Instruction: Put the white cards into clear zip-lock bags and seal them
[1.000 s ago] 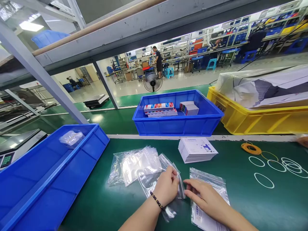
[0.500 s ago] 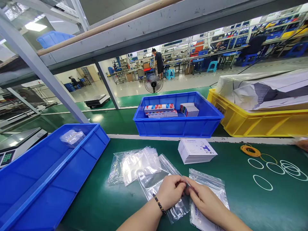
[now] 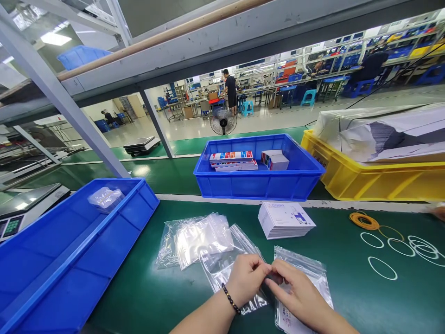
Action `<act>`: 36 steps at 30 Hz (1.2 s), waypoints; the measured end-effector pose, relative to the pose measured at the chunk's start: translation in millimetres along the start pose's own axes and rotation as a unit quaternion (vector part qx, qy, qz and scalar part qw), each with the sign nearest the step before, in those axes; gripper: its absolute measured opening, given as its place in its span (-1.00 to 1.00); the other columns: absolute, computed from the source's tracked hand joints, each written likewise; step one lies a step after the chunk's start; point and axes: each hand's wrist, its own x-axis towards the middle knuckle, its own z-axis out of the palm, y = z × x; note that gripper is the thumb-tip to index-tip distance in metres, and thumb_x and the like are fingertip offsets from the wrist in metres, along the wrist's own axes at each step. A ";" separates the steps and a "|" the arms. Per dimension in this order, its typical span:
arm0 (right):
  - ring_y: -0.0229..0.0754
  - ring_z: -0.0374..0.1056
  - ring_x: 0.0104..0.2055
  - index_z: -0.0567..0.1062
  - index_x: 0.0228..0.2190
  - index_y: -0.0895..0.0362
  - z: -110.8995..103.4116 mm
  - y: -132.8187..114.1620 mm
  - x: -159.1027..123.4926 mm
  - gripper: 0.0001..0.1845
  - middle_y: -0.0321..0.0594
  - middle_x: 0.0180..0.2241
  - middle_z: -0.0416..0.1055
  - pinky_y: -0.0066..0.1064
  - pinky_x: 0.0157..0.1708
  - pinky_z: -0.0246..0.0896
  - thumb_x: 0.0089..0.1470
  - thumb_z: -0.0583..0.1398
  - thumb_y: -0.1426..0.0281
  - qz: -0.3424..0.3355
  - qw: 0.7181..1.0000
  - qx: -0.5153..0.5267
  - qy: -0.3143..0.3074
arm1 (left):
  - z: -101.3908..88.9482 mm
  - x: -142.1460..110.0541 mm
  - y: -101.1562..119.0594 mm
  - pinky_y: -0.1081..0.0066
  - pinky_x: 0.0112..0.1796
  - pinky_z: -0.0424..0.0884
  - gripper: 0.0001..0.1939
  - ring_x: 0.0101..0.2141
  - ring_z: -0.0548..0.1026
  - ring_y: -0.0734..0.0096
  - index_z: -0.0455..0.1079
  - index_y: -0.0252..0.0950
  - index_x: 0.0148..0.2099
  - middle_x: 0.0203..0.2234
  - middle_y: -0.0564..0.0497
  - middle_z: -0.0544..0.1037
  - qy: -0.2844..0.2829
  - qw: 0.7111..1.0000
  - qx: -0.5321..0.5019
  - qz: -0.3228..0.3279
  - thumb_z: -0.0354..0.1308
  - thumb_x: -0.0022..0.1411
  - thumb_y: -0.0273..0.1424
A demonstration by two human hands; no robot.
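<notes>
My left hand [image 3: 246,277], with a dark bead bracelet at the wrist, pinches the edge of a clear zip bag [image 3: 239,239]. The bag lies slantwise beneath it on the green bench. Fingertip to fingertip with it, my right hand [image 3: 299,288] is curled at the same bag edge; the exact grip is hidden by the fingers. Partly under my right hand lies another zip bag [image 3: 295,255] with a printed white card or booklet inside. Left of my hands is a loose pile of clear bags [image 3: 198,239]. Behind them stands a stack of printed white booklets [image 3: 287,220].
A blue bin [image 3: 259,185] with small printed boxes stands beyond the booklets, beside a yellow bin [image 3: 375,181]. Another blue bin [image 3: 114,241] holds a bagged bundle at left. Rubber bands [image 3: 365,221] and white rings [image 3: 382,268] lie at right. A shelf beam crosses overhead.
My right thumb has come away from the other fingers and the hands have shifted slightly at the bag's edge. The bag's lower end has drawn up under my left hand.
</notes>
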 end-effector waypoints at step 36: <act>-0.11 0.26 -0.33 0.34 -0.18 0.16 6.3 4.8 -5.2 -0.72 -0.09 -0.32 0.34 -0.31 -0.37 0.20 0.07 0.03 0.32 -0.115 0.958 -0.189 0.183 | -2.2 1.5 -0.1 0.51 -0.68 -0.03 -0.61 -0.76 0.06 0.57 0.10 -0.24 -0.73 -0.88 0.18 0.08 -0.035 0.996 0.050 -0.071 -0.10 -0.06 -0.11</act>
